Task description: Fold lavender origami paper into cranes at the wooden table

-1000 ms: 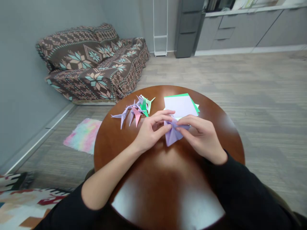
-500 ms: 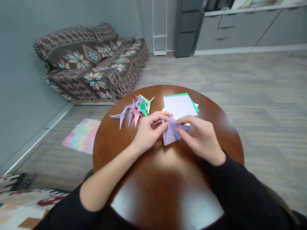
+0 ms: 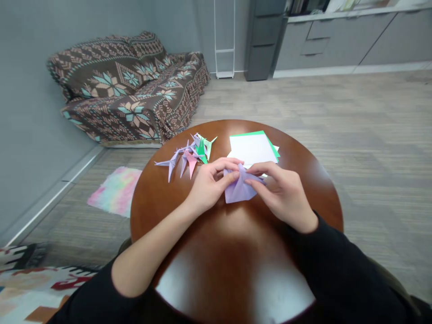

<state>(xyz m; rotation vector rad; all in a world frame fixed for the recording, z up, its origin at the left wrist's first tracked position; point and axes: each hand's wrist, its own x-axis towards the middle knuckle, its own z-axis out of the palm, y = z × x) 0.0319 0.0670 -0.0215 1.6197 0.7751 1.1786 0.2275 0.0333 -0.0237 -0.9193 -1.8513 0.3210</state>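
A partly folded sheet of purple origami paper (image 3: pixel 240 191) is held above the round wooden table, creased in its upper middle. My left hand (image 3: pixel 211 182) pinches its left side between thumb and fingers. On the right side, my right hand (image 3: pixel 281 191) grips the paper with thumb and index finger. The fingertips cover parts of the folds. Just behind the hands lies a stack of paper sheets (image 3: pixel 251 148), white on top with green edges showing beneath. Several folded paper cranes (image 3: pixel 191 157) in purple, pink and green sit close together beyond my left hand.
The round brown table (image 3: pixel 236 256) has a glossy top. A sofa (image 3: pixel 128 90) under a patterned cover stands at the back left, with a fluffy pastel mat (image 3: pixel 116 191) on the floor. Grey cabinets (image 3: pixel 337 42) line the far right wall.
The lower flap of the purple paper has spread and shifted slightly left, its pointed bottom now a wider edge. Both hands stay in nearly the same place.
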